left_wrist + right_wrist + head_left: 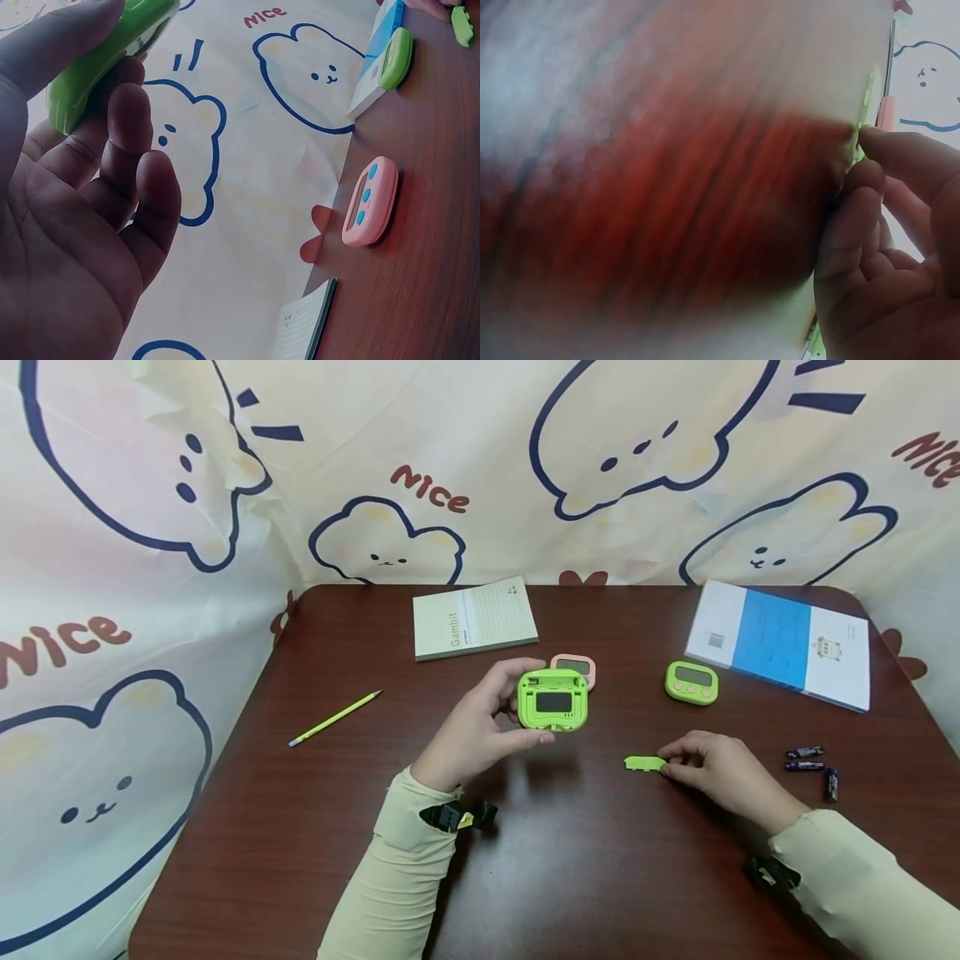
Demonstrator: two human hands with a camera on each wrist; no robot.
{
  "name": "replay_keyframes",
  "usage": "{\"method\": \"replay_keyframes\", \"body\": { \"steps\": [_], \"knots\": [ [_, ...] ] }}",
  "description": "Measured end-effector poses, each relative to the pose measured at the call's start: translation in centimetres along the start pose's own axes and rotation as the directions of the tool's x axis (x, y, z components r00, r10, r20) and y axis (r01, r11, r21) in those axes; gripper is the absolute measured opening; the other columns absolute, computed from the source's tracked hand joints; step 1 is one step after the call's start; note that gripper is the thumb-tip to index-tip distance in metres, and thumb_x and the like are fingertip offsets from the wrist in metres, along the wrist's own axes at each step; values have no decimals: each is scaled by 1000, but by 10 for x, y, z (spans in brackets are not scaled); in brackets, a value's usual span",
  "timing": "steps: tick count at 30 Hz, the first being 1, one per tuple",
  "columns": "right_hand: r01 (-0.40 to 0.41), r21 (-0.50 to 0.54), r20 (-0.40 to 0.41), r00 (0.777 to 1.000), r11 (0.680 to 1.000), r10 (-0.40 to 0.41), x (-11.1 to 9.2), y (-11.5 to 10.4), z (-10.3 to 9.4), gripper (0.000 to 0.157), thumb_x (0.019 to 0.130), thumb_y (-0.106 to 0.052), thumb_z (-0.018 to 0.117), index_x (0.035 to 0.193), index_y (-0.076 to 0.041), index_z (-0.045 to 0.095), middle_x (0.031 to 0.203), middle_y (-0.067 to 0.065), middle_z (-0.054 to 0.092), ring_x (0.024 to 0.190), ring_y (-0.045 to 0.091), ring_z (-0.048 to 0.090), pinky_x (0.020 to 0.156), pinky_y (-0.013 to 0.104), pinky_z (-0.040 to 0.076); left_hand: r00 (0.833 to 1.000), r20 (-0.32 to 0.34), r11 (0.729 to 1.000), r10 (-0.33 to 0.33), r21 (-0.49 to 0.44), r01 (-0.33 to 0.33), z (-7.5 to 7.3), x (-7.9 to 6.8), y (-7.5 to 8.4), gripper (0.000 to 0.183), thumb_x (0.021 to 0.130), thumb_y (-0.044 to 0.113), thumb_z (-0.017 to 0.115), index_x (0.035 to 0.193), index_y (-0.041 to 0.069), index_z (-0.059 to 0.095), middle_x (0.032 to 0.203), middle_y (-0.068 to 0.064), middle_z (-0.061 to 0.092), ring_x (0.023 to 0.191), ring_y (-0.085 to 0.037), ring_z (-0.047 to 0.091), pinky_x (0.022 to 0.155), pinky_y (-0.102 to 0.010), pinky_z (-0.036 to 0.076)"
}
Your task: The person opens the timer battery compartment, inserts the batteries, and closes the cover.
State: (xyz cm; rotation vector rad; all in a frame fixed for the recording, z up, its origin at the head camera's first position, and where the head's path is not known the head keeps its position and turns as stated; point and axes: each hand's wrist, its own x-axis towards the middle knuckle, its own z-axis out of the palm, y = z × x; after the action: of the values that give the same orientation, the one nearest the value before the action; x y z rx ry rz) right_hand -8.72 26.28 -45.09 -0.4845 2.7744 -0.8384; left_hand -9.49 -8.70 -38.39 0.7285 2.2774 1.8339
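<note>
My left hand (476,722) holds a green digital timer (552,721) above the table, its back toward the head camera and its battery slot uncovered. The thumb is along the lower edge and the fingers go round the upper left side. In the left wrist view the same timer (82,82) is seen from the side, between thumb and fingers. Low over the tabletop, my right hand (723,777) pinches one end of a small green battery cover (643,763). The cover appears edge-on in the right wrist view. Several dark batteries (805,766) lie right of that hand.
Behind the held timer lies a pink timer (370,201). A second green timer (692,683) sits by a blue and white book (780,643) at back right. A notepad (476,618) lies at the back, a pencil (336,718) at left. A printed cloth (495,435) hangs behind the table.
</note>
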Motion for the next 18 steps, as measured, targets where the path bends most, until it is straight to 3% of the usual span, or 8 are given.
{"method": "replay_keyframes", "body": {
  "steps": [12, 18],
  "knots": [
    [-31, 20, 13, 999, 999, 31, -1, -2, -1, 10, 90, -16, 77, 100, -14, 75, 83, -7, 62, 72, 7, 52, 62, 26, 44, 1000, 1, 1000, 5, 13, -5, -1, 0, 1, 78, 80, 0, 84, 144, 13, 43, 114, -5, 65, 84, -20, 60, 69, -29, 56],
    [-30, 6, -50, 998, 1000, 31, -8, -1, 0, 11, 90, -19, 77, 100, -15, 76, 83, -7, 61, 71, 8, 52, 62, 26, 43, 1000, 4, 1000, 9, -7, -8, 0, 0, 0, 78, 80, -1, 83, 145, 10, 42, 115, -6, 65, 85, -20, 61, 70, -30, 56]
  ]
}}
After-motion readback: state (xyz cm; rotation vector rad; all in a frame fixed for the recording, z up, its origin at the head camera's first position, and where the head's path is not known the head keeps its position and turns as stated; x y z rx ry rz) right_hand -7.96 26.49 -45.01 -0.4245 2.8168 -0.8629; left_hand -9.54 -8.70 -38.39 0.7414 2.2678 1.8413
